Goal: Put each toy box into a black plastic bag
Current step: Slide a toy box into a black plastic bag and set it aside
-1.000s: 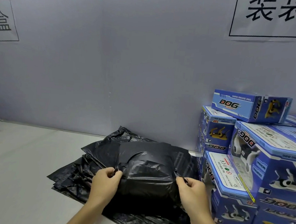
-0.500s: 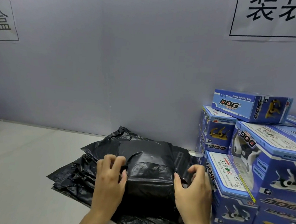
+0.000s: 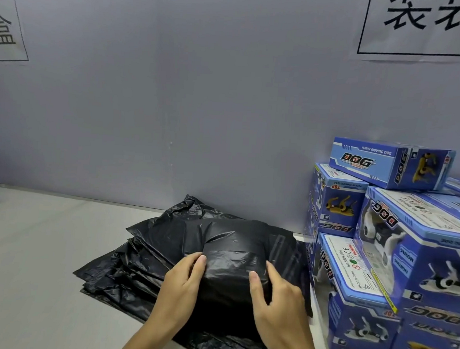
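A boxy lump wrapped in a shiny black plastic bag [image 3: 233,272] sits on a pile of flat black bags [image 3: 135,266] on the pale table [image 3: 26,269]. The left hand [image 3: 181,285] and right hand [image 3: 274,300] press its sides with straight fingers. Blue toy dog boxes [image 3: 382,239] are stacked just beside it on the right.

A pale table [image 3: 27,255] carries everything. A stack of black plastic bags [image 3: 124,273] lies under both hands. Blue toy boxes [image 3: 349,313] stand just right of them.

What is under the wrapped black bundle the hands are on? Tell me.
The wrapped bundle, with the left hand and right hand on its sides, sits on a stack of flat black plastic bags on the table. The plastic hides whatever is inside it.
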The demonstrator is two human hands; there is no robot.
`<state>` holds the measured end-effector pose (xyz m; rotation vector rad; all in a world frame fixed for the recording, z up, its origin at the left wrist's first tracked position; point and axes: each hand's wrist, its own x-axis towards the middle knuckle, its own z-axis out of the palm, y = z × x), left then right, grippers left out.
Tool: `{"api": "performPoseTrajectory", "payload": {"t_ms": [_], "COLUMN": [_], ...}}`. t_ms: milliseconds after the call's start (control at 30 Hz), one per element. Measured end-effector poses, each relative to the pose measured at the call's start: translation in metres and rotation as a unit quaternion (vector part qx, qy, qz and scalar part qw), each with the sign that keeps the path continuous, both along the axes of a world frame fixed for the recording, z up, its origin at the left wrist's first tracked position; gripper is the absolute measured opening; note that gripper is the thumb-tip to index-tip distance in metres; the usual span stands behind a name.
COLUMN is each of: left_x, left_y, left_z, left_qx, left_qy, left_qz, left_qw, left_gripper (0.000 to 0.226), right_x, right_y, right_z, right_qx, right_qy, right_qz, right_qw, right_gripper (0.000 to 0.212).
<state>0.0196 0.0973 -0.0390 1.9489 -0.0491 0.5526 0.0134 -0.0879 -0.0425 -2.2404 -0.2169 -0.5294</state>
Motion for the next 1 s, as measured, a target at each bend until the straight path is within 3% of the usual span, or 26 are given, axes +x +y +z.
{"api": "performPoseTrajectory", "payload": {"t_ms": [67,200,367,500,567,667,800,1000], "left_x": [0.002,0.001,-0.003,0.0,0.002,0.003,-0.002,0.008], "left_y": [-0.003,-0.007,-0.027,-0.055,-0.068,-0.083,-0.088,-0.069], "left_z": [-0.001,0.002,0.02,0.042,0.051,0.05,0.029,0.02], "left_qx": [-0.012,-0.05,-0.086,-0.11,-0.144,-0.186,-0.234,-0.315], "left_qy": [0.03,0.058,0.008,-0.025,-0.034,-0.064,-0.061,-0.021], "left_qz": [0.004,-0.007,-0.024,-0.014,-0.053,-0.084,-0.08,-0.07], "left_qw": [0.999,0.997,0.996,0.994,0.988,0.977,0.967,0.946], "left_gripper": [0.028,0.03,0.023,0.025,0.032,0.016,0.017,0.013], "right_x": [0.001,0.001,-0.003,-0.01,-0.011,-0.008,-0.003,-0.001], "right_y": [0.005,0.011,0.011,0.009,0.005,-0.001,-0.001,0.004], "right_z": [-0.002,0.0,0.011,0.028,0.035,0.034,0.027,0.023], "right_qx": [0.012,0.085,0.242,0.338,0.394,0.47,0.508,0.532], "right_qy": [0.063,0.115,0.059,-0.007,-0.017,-0.018,-0.018,0.0], "right_qz": [0.006,-0.005,0.009,0.023,0.041,0.061,0.035,-0.008], "right_qw": [0.998,0.99,0.968,0.941,0.918,0.88,0.86,0.847], "right_gripper": [0.074,0.067,0.057,0.068,0.057,0.047,0.023,0.022]}}
